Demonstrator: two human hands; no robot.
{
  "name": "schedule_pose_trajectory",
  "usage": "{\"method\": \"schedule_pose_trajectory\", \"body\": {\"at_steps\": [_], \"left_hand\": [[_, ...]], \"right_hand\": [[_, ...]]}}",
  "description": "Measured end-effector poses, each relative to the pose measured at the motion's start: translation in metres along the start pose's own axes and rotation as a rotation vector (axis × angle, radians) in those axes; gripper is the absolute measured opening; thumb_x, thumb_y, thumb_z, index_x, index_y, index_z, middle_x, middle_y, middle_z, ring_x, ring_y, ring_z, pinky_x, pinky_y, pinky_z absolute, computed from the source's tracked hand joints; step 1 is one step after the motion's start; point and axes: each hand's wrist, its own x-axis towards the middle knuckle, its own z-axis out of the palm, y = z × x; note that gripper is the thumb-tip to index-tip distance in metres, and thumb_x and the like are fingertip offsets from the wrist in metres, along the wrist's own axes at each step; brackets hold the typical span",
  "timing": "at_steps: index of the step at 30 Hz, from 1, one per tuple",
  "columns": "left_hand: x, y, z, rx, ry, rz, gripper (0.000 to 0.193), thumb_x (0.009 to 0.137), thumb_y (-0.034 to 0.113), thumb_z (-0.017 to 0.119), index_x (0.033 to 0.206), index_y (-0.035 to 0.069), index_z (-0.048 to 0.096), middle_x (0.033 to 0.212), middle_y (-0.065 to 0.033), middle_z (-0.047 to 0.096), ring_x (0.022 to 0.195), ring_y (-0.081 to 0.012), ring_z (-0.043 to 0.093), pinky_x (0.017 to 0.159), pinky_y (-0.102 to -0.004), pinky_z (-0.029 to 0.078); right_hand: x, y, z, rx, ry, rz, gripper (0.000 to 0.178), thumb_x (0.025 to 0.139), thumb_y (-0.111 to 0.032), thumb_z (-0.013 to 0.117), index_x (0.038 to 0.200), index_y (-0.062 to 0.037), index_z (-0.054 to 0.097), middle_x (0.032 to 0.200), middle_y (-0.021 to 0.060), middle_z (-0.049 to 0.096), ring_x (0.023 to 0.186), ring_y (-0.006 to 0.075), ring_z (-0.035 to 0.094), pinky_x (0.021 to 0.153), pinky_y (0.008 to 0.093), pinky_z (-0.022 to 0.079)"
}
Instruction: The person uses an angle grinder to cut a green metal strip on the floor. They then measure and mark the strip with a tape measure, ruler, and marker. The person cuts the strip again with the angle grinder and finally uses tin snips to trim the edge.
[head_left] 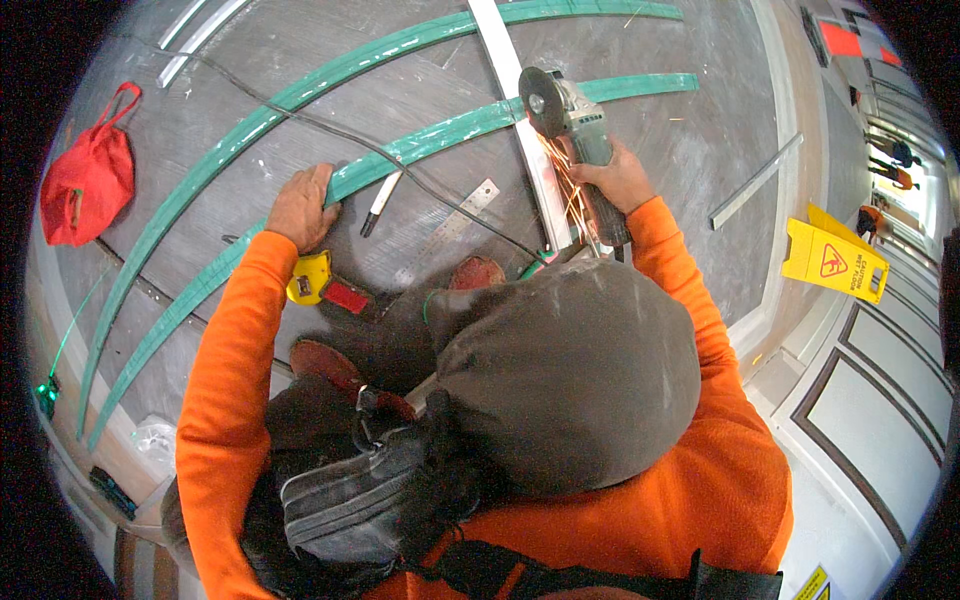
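Note:
My right hand [622, 180] is closed around the body of an angle grinder [588, 136]. The grinder's dark disc [541, 101] meets a white metal strip [500, 50] where it crosses the nearer green curved strip [440, 137]. Orange sparks [565, 180] stream from there back toward my knee. My left hand [303, 208] grips that same green strip further left, its fingers bent over the edge. Just below this hand lies a yellow tape measure [310, 278]. A marker [380, 205] and a metal ruler [447, 230] lie between my hands.
A second green curved strip [310, 85] runs farther out. The black cable [270, 103] crosses both strips. A red bag [92, 185] lies left, a short metal strip [757, 182] right. Beyond stands a yellow floor sign [833, 258]; people [893, 165] are in the distance.

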Motion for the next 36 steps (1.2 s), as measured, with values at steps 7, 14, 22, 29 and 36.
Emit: {"method": "schedule_pose_trajectory", "body": {"at_steps": [7,14,22,29,36], "left_hand": [[0.005,0.010,-0.023,0.004,-0.035,-0.085,0.043,0.082,0.016,0.069,0.117,0.008,0.046,0.111,-0.0193,0.061,0.100,-0.0407,0.061,0.086,-0.0489,0.049],[0.002,0.016,-0.003,0.050,-0.045,-0.179,0.028,0.090,0.017,0.060,0.114,0.013,0.046,0.108,-0.0176,0.063,0.092,-0.0416,0.064,0.076,-0.0505,0.052],[0.001,0.020,-0.006,0.049,-0.019,-0.158,0.025,0.090,0.017,0.060,0.112,0.011,0.047,0.107,-0.0166,0.062,0.092,-0.0406,0.064,0.077,-0.0496,0.052],[0.000,0.021,-0.008,0.069,-0.027,-0.164,0.024,0.090,0.016,0.061,0.109,0.009,0.047,0.105,-0.0169,0.062,0.091,-0.0406,0.065,0.076,-0.0497,0.053],[0.003,0.023,-0.007,0.081,-0.018,-0.139,0.024,0.090,0.018,0.061,0.106,0.008,0.046,0.104,-0.0173,0.064,0.090,-0.0413,0.065,0.075,-0.0495,0.053]], "right_hand": [[-0.019,0.009,-0.019,0.064,0.111,-0.008,0.058,0.067,-0.028,0.081,0.113,0.0004,0.061,0.099,0.0171,0.069,0.089,0.0282,0.067,0.082,0.0368,0.052],[-0.031,0.003,-0.023,0.013,0.071,0.045,0.059,0.067,-0.031,0.081,0.112,0.0013,0.061,0.098,0.0181,0.069,0.089,0.0293,0.067,0.082,0.0371,0.052],[-0.024,0.012,-0.009,-0.062,0.047,0.020,0.066,0.066,-0.033,0.080,0.118,0.0020,0.059,0.103,0.0215,0.068,0.094,0.0326,0.067,0.085,0.0390,0.052],[-0.021,0.000,-0.007,-0.041,0.041,-0.011,0.063,0.069,-0.030,0.078,0.120,0.0008,0.059,0.106,0.0200,0.068,0.097,0.0318,0.067,0.086,0.0402,0.051],[-0.005,0.014,-0.003,0.040,0.022,0.000,0.066,0.070,-0.031,0.078,0.125,-0.0011,0.058,0.114,0.0186,0.067,0.103,0.0295,0.065,0.090,0.0399,0.050]]}}
